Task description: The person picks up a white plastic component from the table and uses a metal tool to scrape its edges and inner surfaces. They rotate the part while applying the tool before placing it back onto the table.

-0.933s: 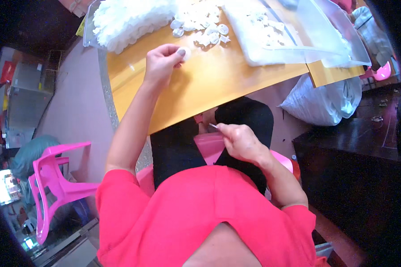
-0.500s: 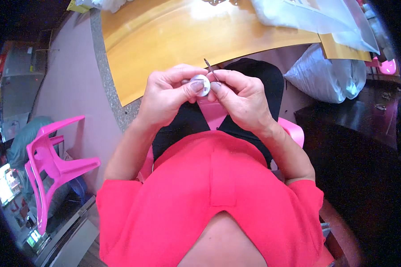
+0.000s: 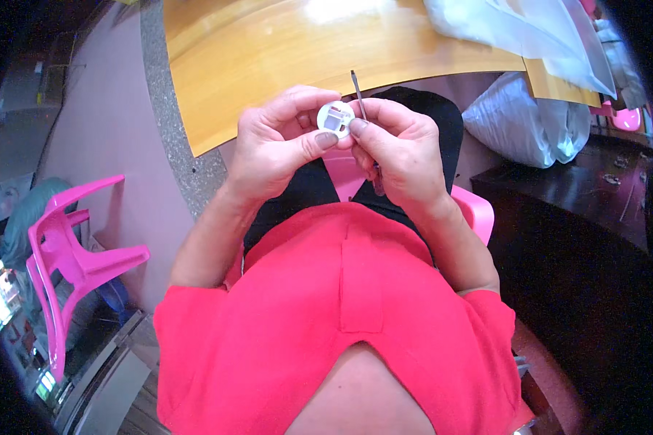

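My left hand (image 3: 272,141) pinches a small round white disc (image 3: 332,125) by its edge, thumb at the lower rim. The disc's face is turned up and shows a rectangular grey recess with small dark parts; what it belongs to I cannot make out. In my right hand (image 3: 406,148) is a thin screwdriver (image 3: 358,88), its dark shaft pointing away past the fingers and its handle end showing below them. The right thumb and fingertips are close against the disc's right edge. Both hands are above my lap, just short of the table.
A yellow wooden table (image 3: 283,65) lies ahead, with clear plastic sheeting (image 3: 519,40) at its far right. White plastic sacks (image 3: 522,123) stand beneath its right end, near a dark surface (image 3: 588,188). A pink chair (image 3: 80,254) is at the left.
My left thumb has slid off the disc's middle to its lower rim, baring the recess. The screwdriver has shifted slightly right, with its tip farther away and its handle end now showing.
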### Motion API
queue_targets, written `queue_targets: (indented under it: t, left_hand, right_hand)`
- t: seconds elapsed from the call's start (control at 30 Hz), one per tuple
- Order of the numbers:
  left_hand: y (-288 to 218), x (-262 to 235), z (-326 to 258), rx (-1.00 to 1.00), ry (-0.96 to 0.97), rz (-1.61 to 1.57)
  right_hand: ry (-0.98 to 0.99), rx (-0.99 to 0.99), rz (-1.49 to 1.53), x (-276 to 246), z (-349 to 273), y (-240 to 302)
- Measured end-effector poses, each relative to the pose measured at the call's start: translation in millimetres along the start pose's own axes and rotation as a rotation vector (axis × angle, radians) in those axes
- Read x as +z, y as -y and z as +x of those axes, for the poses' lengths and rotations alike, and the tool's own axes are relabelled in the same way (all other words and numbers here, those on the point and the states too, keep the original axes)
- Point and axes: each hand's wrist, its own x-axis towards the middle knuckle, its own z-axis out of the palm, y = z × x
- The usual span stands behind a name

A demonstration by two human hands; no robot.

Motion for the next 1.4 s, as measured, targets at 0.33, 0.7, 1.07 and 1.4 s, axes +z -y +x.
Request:
queue_targets:
  t: [0.33,0.7,1.07,1.4]
  left_hand:
    - [6.2,-14.2,1.2,-0.044,-0.006,-0.159]
    - [3.5,-19.1,4.9,0.017,0.104,-0.054]
    - [5.5,-20.9,2.0,-0.037,0.100,-0.008]
    - [5.8,-20.1,1.6,-0.085,0.059,-0.034]
  right_hand:
    - [0.022,-0.344,-0.497,-5.5,-2.3,-10.4]
    - [0.144,-0.628,-0.952,-15.6,-9.9,-10.3]
    - [0.128,-0.633,-1.042,-16.3,-10.5,-8.7]
    - [0.135,-0.618,-1.154,-17.7,-11.6,-3.6]
